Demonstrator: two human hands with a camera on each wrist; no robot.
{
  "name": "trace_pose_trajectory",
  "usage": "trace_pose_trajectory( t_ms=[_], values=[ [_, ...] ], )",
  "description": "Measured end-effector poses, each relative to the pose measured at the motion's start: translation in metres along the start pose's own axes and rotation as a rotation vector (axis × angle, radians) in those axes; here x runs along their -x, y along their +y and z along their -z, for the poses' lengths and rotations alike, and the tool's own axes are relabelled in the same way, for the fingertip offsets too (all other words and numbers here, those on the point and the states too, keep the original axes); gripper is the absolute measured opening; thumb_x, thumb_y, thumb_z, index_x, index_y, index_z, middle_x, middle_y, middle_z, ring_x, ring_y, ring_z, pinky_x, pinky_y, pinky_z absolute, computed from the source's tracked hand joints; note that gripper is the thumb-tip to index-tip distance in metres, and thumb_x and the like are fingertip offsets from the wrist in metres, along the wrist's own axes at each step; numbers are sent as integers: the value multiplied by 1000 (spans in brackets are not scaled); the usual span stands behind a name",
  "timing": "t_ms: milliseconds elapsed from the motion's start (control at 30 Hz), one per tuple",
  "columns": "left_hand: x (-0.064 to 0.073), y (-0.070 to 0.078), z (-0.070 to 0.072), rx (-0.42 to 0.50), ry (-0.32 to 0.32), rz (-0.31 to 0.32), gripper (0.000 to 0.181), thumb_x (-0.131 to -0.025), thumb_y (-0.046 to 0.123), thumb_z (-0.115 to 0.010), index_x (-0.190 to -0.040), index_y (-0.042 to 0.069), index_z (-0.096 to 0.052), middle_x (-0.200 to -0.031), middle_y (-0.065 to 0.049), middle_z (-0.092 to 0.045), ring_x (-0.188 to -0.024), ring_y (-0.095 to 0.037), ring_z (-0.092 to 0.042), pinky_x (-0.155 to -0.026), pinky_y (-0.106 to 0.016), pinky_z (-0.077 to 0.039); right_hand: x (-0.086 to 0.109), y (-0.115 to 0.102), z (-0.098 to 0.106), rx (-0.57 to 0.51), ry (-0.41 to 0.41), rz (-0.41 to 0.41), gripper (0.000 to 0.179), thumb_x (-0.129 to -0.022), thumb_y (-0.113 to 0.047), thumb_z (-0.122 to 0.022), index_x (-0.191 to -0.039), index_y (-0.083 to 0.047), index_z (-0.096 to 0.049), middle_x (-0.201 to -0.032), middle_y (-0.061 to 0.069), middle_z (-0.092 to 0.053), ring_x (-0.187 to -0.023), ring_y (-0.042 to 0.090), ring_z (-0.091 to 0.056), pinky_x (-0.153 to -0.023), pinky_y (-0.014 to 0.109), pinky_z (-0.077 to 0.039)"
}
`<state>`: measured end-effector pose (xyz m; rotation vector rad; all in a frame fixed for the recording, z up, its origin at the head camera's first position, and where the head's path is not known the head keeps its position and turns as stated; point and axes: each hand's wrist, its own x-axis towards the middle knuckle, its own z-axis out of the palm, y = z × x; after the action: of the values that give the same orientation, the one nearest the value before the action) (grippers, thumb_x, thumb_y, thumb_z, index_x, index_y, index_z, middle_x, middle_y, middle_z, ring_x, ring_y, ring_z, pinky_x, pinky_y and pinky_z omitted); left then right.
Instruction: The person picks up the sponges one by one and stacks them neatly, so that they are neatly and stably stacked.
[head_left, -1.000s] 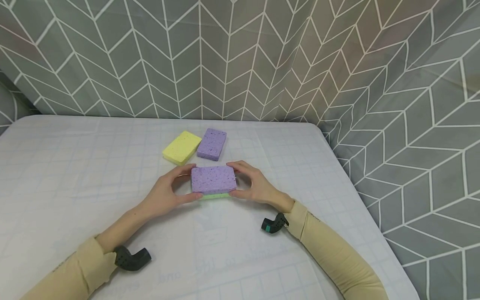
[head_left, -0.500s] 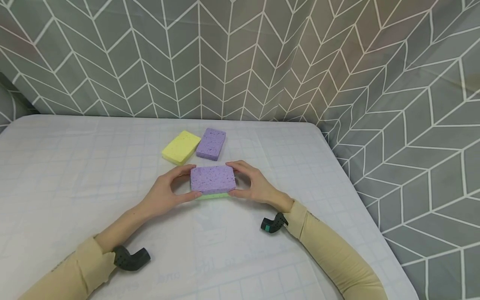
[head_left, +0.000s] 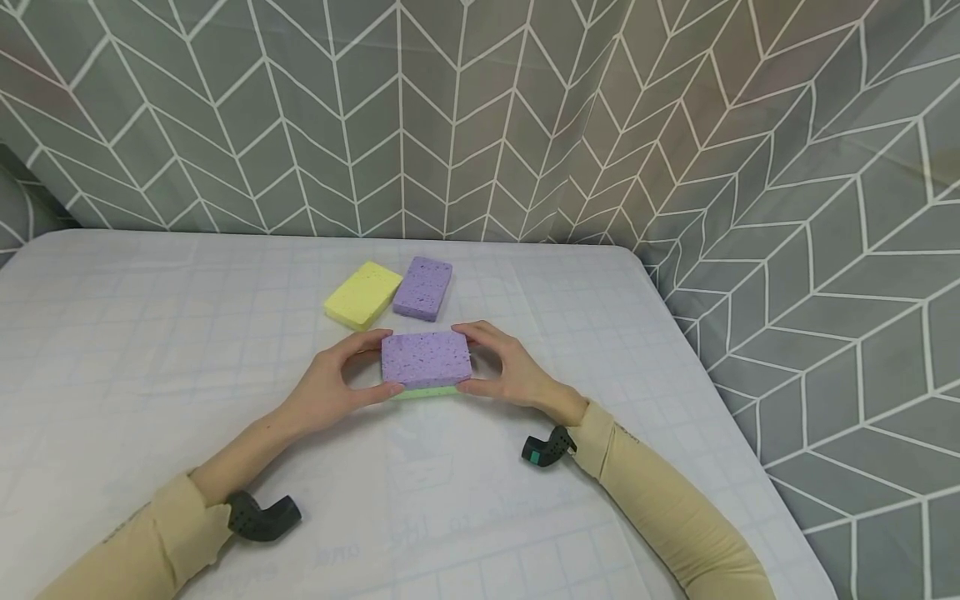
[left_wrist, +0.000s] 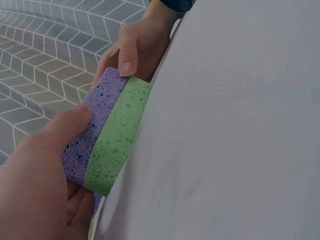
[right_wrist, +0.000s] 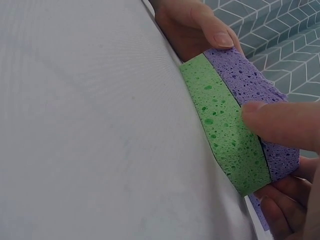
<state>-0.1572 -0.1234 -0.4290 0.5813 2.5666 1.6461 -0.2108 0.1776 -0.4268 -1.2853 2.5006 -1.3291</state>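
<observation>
A purple sponge (head_left: 426,358) lies flat on top of a green sponge (head_left: 427,392), their edges lined up, on the white table. My left hand (head_left: 341,375) holds the purple sponge at its left end, thumb on the near side and fingers at the far corner. At the opposite end my right hand (head_left: 517,371) grips it the same way. In the left wrist view the green sponge (left_wrist: 118,135) rests on the tabletop beneath the purple one. The right wrist view has the right thumb near the seam between the purple sponge (right_wrist: 250,80) and the green sponge (right_wrist: 225,125).
Behind the stack, a yellow sponge (head_left: 363,296) and a second purple sponge (head_left: 423,287) lie close together on the white table (head_left: 187,333). A grey curtain (head_left: 375,125) with white lines hangs beyond the back and right edges.
</observation>
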Motion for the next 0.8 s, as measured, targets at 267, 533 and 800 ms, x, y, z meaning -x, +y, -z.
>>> trace_pose_trajectory(
  t_ms=[267, 533, 800],
  values=[
    [0, 0, 0, -9, 1, 3, 78, -81, 28, -85, -146, 11, -47, -139, -10, -58, -130, -28, -56, -110, -40, -45, 0, 0, 1, 4, 1, 9, 75, -80, -14, -82, -144, 1, -47, -138, 12, -55, -119, 23, -56, -109, 42, -45],
    [0, 0, 0, -13, 5, 7, 78, -81, 29, -85, -146, 11, -47, -138, -10, -59, -130, -28, -56, -110, -41, -45, 0, 0, 1, -12, -6, 24, 75, -80, -16, -80, -144, 3, -46, -138, 13, -54, -122, 23, -55, -112, 40, -43],
    [-1, -1, 0, -19, 2, 8, 77, -81, 30, -85, -146, 12, -47, -138, -9, -59, -130, -27, -56, -110, -41, -45, 0, 1, 3, -108, 14, 42, 69, -89, -29, -69, -144, 7, -45, -138, 16, -54, -121, 27, -55, -113, 48, -40]
  ],
)
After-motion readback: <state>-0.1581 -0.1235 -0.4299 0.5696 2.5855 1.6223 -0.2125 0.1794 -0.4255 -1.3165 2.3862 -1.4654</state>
